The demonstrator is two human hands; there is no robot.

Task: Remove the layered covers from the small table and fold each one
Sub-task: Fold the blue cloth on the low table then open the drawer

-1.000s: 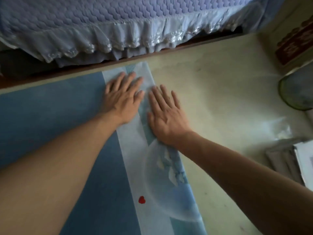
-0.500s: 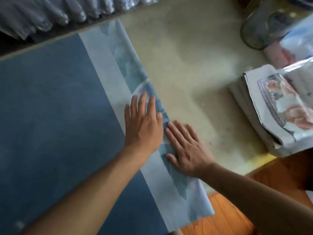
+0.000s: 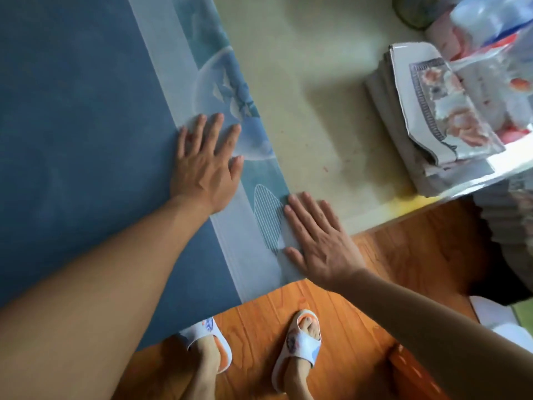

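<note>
A pale cream worktop [image 3: 311, 90] stands over an orange-brown wood-plank floor [image 3: 360, 336]. Soft daylight falls from the right, brightening the worktop's near edge and leaving a dark shadow at the right.

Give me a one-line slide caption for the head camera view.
Left hand and right hand press flat on the folded blue cover at the table's edge.

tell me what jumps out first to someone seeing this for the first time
Two bare hands pressed flat on a blue cover draw the eye: the left hand on its pale printed band, the right hand at the band's edge near the table's near corner. To the right, a stack of folded covers sits on the bare cream table, and below, two feet in white slippers stand on an orange wood floor.
</note>
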